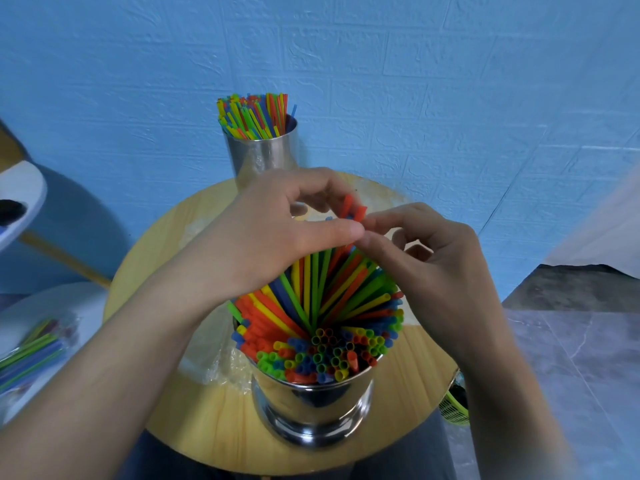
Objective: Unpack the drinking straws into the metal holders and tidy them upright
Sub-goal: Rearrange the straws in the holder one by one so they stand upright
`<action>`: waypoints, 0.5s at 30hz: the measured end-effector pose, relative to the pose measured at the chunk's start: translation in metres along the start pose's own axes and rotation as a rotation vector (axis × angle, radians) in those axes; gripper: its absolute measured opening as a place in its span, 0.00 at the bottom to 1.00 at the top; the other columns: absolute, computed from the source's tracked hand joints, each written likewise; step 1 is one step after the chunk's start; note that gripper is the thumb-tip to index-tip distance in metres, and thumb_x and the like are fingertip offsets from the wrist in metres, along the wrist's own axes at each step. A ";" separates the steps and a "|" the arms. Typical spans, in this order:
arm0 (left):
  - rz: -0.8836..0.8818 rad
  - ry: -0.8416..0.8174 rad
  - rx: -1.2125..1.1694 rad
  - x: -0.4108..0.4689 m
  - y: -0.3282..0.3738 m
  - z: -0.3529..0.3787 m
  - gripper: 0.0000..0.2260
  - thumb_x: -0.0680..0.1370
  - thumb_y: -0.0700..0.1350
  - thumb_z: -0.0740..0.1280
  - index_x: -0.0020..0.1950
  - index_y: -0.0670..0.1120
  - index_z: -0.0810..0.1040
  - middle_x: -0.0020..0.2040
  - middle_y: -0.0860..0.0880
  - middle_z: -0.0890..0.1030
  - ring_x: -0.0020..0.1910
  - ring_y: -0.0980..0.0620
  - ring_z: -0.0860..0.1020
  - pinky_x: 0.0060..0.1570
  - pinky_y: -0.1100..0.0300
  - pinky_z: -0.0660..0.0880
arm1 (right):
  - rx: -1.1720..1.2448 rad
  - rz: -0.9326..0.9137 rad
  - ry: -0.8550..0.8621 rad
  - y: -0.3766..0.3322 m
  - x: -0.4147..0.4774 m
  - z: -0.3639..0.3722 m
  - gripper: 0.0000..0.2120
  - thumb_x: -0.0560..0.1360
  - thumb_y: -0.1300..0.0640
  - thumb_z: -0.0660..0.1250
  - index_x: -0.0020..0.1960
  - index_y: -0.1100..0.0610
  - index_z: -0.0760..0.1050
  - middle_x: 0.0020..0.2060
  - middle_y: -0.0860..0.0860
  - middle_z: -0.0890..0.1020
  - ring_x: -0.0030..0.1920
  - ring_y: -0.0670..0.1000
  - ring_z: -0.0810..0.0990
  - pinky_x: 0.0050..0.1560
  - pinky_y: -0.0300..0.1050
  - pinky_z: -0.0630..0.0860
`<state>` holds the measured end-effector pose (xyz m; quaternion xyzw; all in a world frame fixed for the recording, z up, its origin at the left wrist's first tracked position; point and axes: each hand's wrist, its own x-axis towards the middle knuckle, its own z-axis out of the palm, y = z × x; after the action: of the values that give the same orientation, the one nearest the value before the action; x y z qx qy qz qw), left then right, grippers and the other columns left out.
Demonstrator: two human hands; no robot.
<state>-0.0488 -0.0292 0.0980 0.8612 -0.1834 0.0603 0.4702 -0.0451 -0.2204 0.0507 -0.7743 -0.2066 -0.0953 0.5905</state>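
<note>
A shiny metal holder (313, 407) stands near the front of the round wooden table (173, 251), packed with colourful straws (322, 317); many lean away from me. My left hand (266, 233) curls around the far tips of the leaning straws. My right hand (426, 258) pinches at the same tips with thumb and forefinger. A second metal holder (265, 154) stands at the table's far edge, full of upright straws (254, 116).
A packet of straws (33, 348) in clear plastic lies on a white surface at the left. Crumpled clear wrapping (214, 358) lies on the table left of the near holder. A green basket (455, 407) sits below the table's right edge. A blue wall stands behind.
</note>
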 end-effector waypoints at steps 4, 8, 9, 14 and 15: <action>0.012 0.015 -0.072 -0.002 -0.001 0.000 0.05 0.73 0.43 0.77 0.47 0.51 0.85 0.42 0.53 0.86 0.46 0.54 0.84 0.56 0.58 0.78 | -0.006 0.016 -0.018 0.000 0.000 0.002 0.04 0.73 0.42 0.73 0.44 0.40 0.85 0.43 0.45 0.79 0.38 0.45 0.72 0.41 0.44 0.69; 0.006 0.019 -0.052 -0.005 -0.005 -0.003 0.07 0.73 0.45 0.78 0.49 0.51 0.85 0.39 0.54 0.84 0.43 0.57 0.82 0.52 0.64 0.76 | -0.006 -0.002 -0.020 0.000 -0.002 0.004 0.02 0.74 0.43 0.74 0.43 0.39 0.85 0.42 0.44 0.78 0.39 0.45 0.72 0.41 0.44 0.69; -0.006 0.020 -0.040 -0.005 -0.006 -0.005 0.08 0.72 0.47 0.78 0.50 0.53 0.84 0.40 0.54 0.84 0.44 0.58 0.82 0.53 0.64 0.75 | -0.008 -0.010 -0.012 0.000 -0.002 0.004 0.02 0.75 0.46 0.75 0.43 0.40 0.85 0.43 0.45 0.78 0.39 0.45 0.73 0.41 0.44 0.69; -0.010 0.034 0.070 -0.009 -0.006 -0.014 0.15 0.69 0.59 0.76 0.54 0.61 0.82 0.51 0.61 0.83 0.56 0.61 0.80 0.63 0.58 0.73 | -0.001 -0.032 0.046 -0.003 -0.003 0.000 0.06 0.76 0.51 0.75 0.42 0.42 0.83 0.41 0.46 0.78 0.39 0.46 0.73 0.42 0.43 0.72; 0.010 0.040 0.069 -0.010 -0.003 -0.014 0.14 0.70 0.59 0.75 0.55 0.61 0.83 0.52 0.62 0.83 0.57 0.61 0.79 0.63 0.59 0.73 | -0.002 -0.037 0.043 -0.005 -0.004 0.000 0.05 0.76 0.51 0.75 0.42 0.42 0.83 0.41 0.45 0.78 0.39 0.46 0.73 0.41 0.44 0.71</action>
<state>-0.0558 -0.0132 0.1003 0.8745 -0.1763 0.0862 0.4435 -0.0503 -0.2200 0.0533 -0.7687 -0.2081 -0.1230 0.5922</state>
